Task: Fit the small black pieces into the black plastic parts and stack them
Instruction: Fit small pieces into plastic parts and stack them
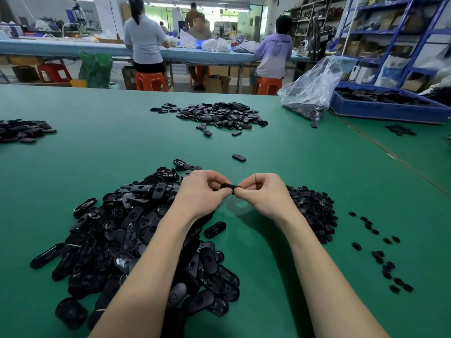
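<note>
Black plastic part [225, 186] is up off the table right now, pinched between both hands in front of the person, just above the green mat. Left hand [200, 191] has its fingers curled round one end, right hand [262, 191] pinches the other end with thumb and fingertips tight together, so neither hand is spread at all. Can't actually see a small piece going in, it's too hidden by the fingers, but my guess is one is being pressed into place at this moment. As for progress, honestly looks like plenty left. Big heap of unfilled oval parts [136, 235] sits under and beside the left forearm, loads of them, many showing their hollow side. Pile of small black pieces [314, 211] lies just right of the right hand, with a scatter of strays [380, 254] trailing off further right. Further up the green table [73, 152] there's another heap [219, 115] in the middle, probably the finished ones, though from here I can't tell whether they're fitted, and they look dumped, not neatly stacked. One loner part [238, 157] sits between that heap and the hands. Another dark pile [22, 130] sits at the left edge, a clear plastic bag [312, 86] with more black bits is at the back right, and a blue bin [390, 107] holds even more beside it.
</note>
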